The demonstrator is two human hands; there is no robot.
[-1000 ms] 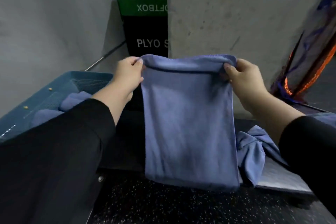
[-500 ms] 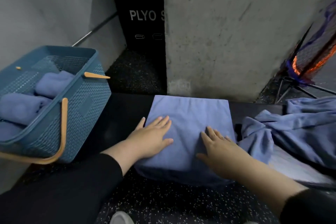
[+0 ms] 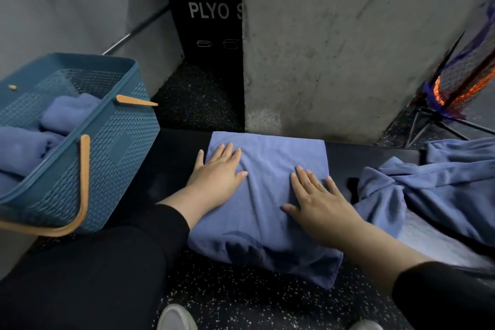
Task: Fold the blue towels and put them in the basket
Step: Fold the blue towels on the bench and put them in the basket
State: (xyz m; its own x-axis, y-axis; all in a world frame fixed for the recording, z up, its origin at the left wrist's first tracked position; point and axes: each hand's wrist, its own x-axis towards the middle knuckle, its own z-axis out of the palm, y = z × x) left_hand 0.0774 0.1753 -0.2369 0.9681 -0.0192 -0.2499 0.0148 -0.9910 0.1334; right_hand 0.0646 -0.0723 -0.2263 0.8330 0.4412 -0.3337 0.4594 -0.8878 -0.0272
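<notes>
Blue towel (image 3: 270,163) flat under both open palms, ungripped.

One basket (image 3: 107,147); two hands (image 3: 217,177); towels: one flat (image 3: 270,158), others bunched, uncountable.

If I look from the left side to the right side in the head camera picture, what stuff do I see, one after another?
Blue basket with folded towels inside → left hand → right hand, both flat on the blue towel → pile of unfolded towels.
</notes>
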